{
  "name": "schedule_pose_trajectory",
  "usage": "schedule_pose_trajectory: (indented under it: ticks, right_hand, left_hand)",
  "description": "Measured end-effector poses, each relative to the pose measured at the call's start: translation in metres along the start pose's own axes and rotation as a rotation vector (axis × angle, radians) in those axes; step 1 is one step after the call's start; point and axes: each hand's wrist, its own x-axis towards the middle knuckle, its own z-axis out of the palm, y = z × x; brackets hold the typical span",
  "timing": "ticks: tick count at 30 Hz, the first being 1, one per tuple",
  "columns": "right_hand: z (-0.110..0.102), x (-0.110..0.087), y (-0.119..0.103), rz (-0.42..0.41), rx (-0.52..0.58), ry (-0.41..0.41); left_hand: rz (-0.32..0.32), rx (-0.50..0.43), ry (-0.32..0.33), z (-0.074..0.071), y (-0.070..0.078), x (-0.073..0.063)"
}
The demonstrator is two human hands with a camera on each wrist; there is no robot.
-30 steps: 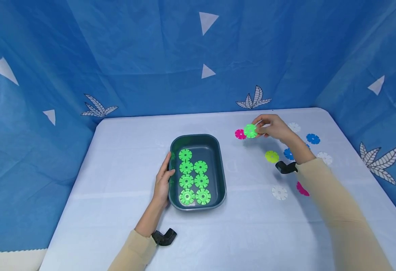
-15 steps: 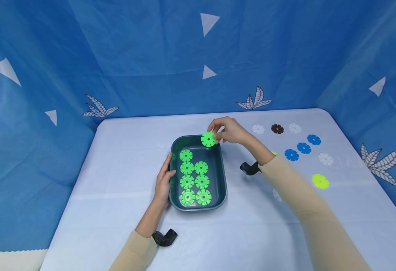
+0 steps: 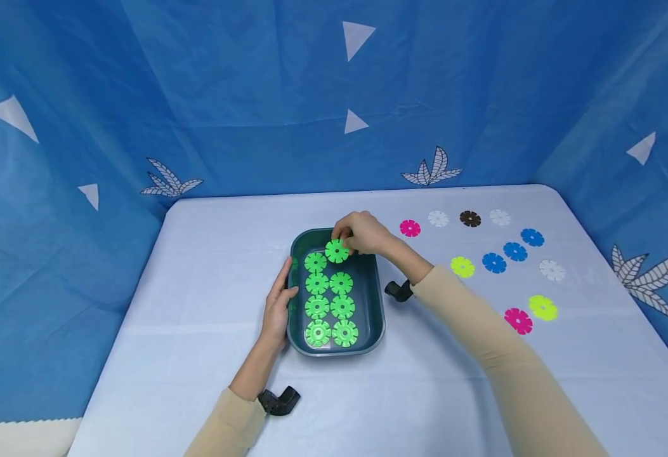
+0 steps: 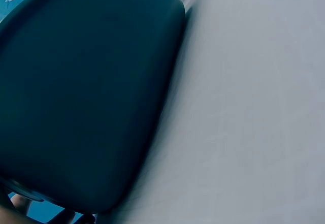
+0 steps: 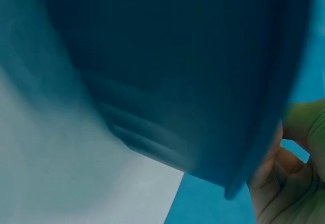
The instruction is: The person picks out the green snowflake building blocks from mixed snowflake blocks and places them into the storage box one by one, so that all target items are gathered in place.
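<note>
In the head view my right hand (image 3: 364, 232) pinches a bright green notched plastic disc (image 3: 336, 252) between thumb and fingers. It is over the far end of a dark green rectangular tub (image 3: 370, 304). Several matching green discs (image 3: 317, 307) lie flat on the tub's floor in two columns, the left one longer. My left hand (image 3: 276, 308) grips the tub's left side, thumb over the rim and fingers along the outer wall. The tub's dark outer wall (image 4: 96, 92) fills much of the left wrist view. In the right wrist view the tub hides the held disc.
Loose discs lie on the white tablecloth (image 3: 196, 285) to the right: several blue (image 3: 494, 263) and white (image 3: 552, 270), a brown one (image 3: 470, 219), two pink (image 3: 518, 321) and two yellow (image 3: 542, 308). A blue curtain (image 3: 254, 95) hangs behind the table.
My right hand has carried the green disc leftward from beside the pink disc, over the tub's rim and down into its far end. My left hand has stayed on the tub.
</note>
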Motion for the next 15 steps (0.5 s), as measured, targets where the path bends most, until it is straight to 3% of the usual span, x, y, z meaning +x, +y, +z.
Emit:
schedule_pose_trajectory:
  ticks: [15]
  right_hand:
    - [0.021,0.005,0.0,-0.021,-0.156,-0.001]
  left_hand:
    - [0.003,0.005,-0.002,0.0,-0.001,0.0]
